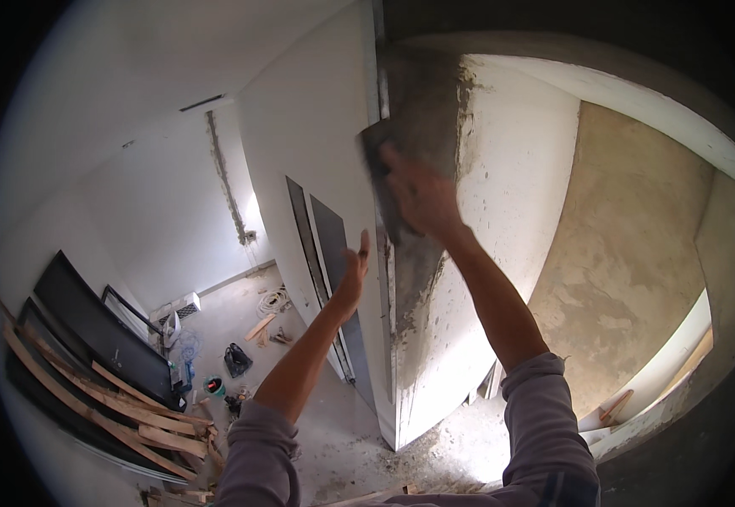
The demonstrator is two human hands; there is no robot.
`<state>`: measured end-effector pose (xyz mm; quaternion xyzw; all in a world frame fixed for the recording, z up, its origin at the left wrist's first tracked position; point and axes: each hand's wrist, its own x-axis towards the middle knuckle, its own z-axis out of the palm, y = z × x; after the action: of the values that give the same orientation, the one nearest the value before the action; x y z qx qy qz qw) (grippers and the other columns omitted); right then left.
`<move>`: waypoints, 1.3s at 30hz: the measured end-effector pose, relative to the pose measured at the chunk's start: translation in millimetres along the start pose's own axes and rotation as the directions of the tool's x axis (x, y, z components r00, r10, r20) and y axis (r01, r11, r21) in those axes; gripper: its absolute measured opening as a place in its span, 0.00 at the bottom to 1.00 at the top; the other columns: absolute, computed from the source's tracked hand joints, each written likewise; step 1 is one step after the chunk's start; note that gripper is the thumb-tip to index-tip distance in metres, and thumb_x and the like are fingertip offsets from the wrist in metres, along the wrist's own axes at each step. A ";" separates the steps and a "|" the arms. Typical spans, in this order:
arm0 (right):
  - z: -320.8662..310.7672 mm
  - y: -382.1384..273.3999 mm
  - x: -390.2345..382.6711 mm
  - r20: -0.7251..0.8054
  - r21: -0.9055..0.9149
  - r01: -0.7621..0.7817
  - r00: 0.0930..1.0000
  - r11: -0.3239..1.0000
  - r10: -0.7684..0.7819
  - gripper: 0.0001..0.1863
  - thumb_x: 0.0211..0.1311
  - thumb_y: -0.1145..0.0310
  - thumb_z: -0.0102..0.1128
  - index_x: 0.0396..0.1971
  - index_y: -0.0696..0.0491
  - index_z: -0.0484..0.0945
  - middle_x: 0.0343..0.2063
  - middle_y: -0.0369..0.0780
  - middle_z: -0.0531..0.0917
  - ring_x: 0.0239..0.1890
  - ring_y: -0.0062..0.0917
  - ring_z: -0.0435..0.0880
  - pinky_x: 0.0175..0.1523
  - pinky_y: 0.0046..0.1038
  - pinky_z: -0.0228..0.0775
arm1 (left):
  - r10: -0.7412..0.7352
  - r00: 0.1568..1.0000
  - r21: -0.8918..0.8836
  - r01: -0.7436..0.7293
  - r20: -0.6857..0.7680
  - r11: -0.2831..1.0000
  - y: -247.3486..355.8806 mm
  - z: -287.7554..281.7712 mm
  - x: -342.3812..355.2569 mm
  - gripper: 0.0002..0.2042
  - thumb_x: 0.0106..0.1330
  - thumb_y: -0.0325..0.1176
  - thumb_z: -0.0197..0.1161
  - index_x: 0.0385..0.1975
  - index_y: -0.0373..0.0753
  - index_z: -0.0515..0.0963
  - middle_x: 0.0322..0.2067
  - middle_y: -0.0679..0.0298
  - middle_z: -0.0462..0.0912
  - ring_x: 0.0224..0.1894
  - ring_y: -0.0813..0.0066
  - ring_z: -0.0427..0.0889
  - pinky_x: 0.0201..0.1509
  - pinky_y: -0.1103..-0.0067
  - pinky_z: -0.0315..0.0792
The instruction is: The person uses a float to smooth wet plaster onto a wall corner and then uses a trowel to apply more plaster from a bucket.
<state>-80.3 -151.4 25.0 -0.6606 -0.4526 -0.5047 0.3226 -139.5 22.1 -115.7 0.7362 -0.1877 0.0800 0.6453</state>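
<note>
My right hand (425, 198) is closed on a dark, flat plastering float (376, 150), somewhat smeared by motion. The float lies along the wall's corner, over a strip of grey wet-looking plaster (426, 93); its handle is hidden by my fingers. Lower and to the left, my left hand (350, 286) is raised with its fingers stretched upward, beside the white wall face (316, 127). Nothing shows in that hand. Whether it touches the wall, I cannot tell.
Dark door panels (97, 313) and wooden planks (122, 414) lean or lie at the left. A black bag (236, 360), a bucket (214, 386) and coiled cable (273, 301) are on the floor. Right of the corner is a recess with a brownish plastered wall (629, 253).
</note>
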 end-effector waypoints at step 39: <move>28.0 21.2 -192.9 -0.244 0.231 -0.700 0.631 0.676 0.736 0.25 0.61 0.65 0.59 0.60 0.44 0.72 0.46 0.46 0.82 0.45 0.43 0.82 0.50 0.37 0.75 | -0.793 0.261 0.828 -0.048 0.550 0.558 -202.3 62.4 -275.1 0.33 0.70 0.60 0.45 0.66 0.41 0.62 0.66 0.55 0.64 0.67 0.58 0.64 0.70 0.66 0.57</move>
<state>-65.8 -187.3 -167.1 -0.6762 -0.1217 -0.4069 0.6020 -322.7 28.1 -410.5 0.8537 -0.2538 -0.4470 0.0830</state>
